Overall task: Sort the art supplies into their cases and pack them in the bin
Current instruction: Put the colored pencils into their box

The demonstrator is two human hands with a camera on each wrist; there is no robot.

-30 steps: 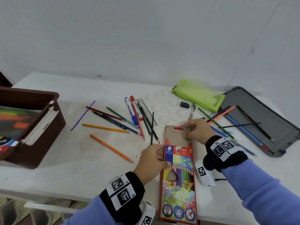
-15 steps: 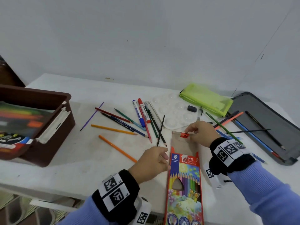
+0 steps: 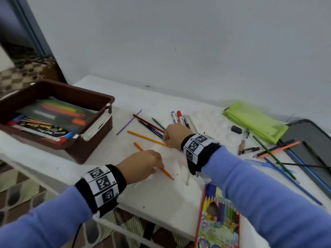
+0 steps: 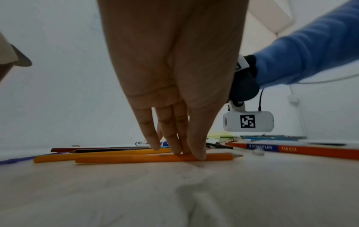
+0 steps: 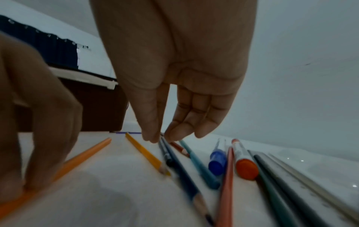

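Pencils lie loose on the white table, and the orange pencil nearest the front edge is the one under the left hand: in the left wrist view its straight fingertips press down on the shaft, thumb on one side and fingers on the other, with the pencil flat on the table. Just beyond it lies a yellow pencil. Past that, the right hand reaches down with thumb and fingertips closing on a dark blue pencil; whether they already pinch it I cannot tell. Beside that pencil, away from the orange one, lie a red pencil, a teal pencil, a blue marker and a red marker. The coloured-pencil box lies flat at the table's front edge, right of the orange pencil. The brown bin stands to its left, with packets inside. A green pouch and an open grey case lie far right.
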